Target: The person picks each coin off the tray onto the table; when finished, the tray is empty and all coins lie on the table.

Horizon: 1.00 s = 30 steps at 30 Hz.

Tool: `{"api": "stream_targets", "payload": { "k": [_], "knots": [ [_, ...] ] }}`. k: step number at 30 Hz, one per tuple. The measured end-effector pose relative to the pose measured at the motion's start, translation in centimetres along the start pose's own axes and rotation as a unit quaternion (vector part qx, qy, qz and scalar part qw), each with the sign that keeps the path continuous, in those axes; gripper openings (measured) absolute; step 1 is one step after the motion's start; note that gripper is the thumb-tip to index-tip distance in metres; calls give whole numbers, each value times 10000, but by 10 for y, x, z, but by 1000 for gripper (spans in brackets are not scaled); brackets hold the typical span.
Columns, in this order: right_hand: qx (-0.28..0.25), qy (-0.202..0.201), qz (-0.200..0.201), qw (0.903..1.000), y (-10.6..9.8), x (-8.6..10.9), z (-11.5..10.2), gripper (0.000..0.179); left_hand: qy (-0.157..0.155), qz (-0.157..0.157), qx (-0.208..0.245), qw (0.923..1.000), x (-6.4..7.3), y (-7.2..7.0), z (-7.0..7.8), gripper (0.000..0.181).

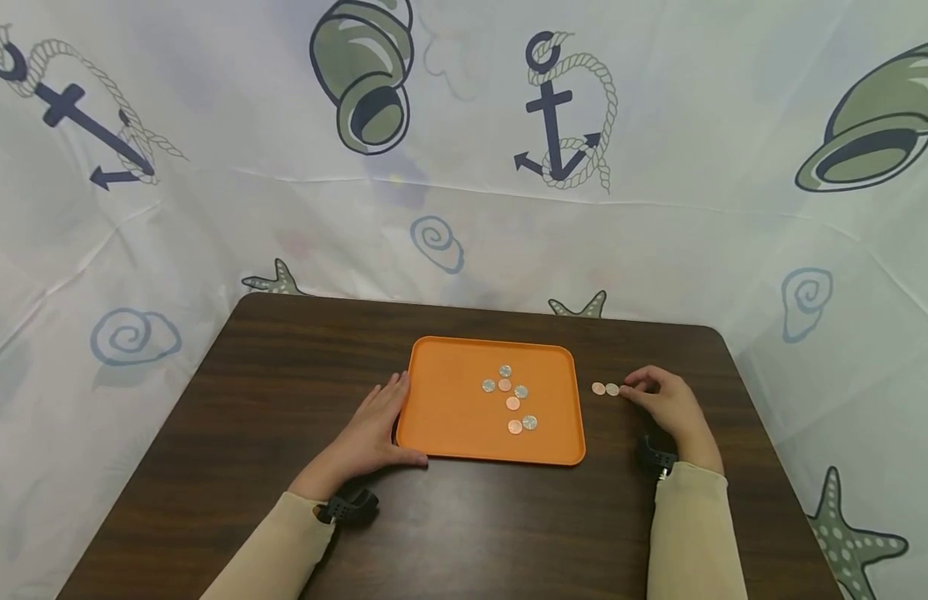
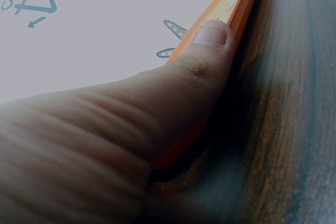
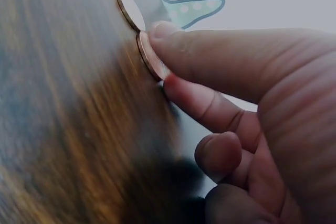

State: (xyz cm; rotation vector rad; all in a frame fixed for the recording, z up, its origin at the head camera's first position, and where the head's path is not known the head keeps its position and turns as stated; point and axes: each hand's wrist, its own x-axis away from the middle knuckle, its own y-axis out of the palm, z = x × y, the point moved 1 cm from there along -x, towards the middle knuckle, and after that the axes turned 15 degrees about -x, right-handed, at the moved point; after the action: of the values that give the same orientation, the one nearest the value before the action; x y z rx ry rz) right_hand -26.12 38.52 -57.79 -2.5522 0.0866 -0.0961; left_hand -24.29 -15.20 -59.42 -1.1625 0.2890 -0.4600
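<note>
My left hand (image 1: 369, 429) rests at the near left corner of an orange tray (image 1: 448, 417), fingers stretched along its left side and thumb at the front rim. In the left wrist view the thumb (image 2: 210, 51) lies against the tray's edge. Right of the tray, my right hand (image 1: 666, 404) pinches a copper coin (image 3: 149, 59) between thumb and index finger, low over the table. That coin ends a short row with a silver coin (image 1: 612, 389) and another copper coin (image 1: 599, 388). The other right fingers are curled underneath.
Several coins lie flat on the tray, among them a silver coin (image 1: 529, 422) and a copper coin (image 1: 513, 403). All this is on a dark wooden table (image 1: 464, 525). A white curtain (image 1: 471, 150) with sea prints hangs behind and at both sides.
</note>
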Motion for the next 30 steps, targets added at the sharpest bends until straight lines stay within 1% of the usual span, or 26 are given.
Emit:
{"api": "stream_targets", "payload": {
  "k": [3, 6, 9, 11, 13, 15, 17, 19, 22, 24, 27, 30],
  "knots": [
    [-330, -42, 144, 9993, -1, 0, 0, 33, 16, 19, 10, 10000, 0, -1, 0, 145],
    [-961, 46, 160, 9952, -1, 1, -2, 36, 25, 26, 16, 10000, 0, -2, 1, 145],
    [-1508, 98, -122, 9884, 2, 2, -15, 38, 10, 0, 18, 10000, 1, -2, 1, 145],
    [-1617, 20, -376, 9861, 6, 2, -26, 39, 10, -3, 6, 10000, 1, -2, 1, 145],
    [-1500, -95, -623, 9867, 11, 2, -40, 38, 19, 6, 10, 10000, 0, -2, 1, 145],
    [-1267, -207, -829, 9883, 18, 3, -53, 35, 28, 23, 3, 10000, 0, -1, 0, 145],
    [-982, -289, -1037, 9893, 28, 5, -69, 32, 40, 46, -5, 10000, 0, 0, -2, 145],
    [-724, -396, -1281, 9883, 42, 7, -86, 28, 41, 62, -7, 10000, 0, 1, -3, 145],
    [-393, -613, -1730, 9822, 65, 12, -107, 24, 42, 71, 0, 10000, 1, 2, -3, 145],
    [-238, -697, -2054, 9759, 80, 15, -115, 23, 44, 56, 16, 10000, 1, 1, -2, 145],
    [-85, -717, -2490, 9658, 98, 18, -118, 23, 21, -7, 26, 10000, 1, 0, -1, 146],
    [53, -728, -2698, 9602, 109, 19, -116, 25, -11, -56, 35, 10000, 1, -1, 0, 146]
  ]
}}
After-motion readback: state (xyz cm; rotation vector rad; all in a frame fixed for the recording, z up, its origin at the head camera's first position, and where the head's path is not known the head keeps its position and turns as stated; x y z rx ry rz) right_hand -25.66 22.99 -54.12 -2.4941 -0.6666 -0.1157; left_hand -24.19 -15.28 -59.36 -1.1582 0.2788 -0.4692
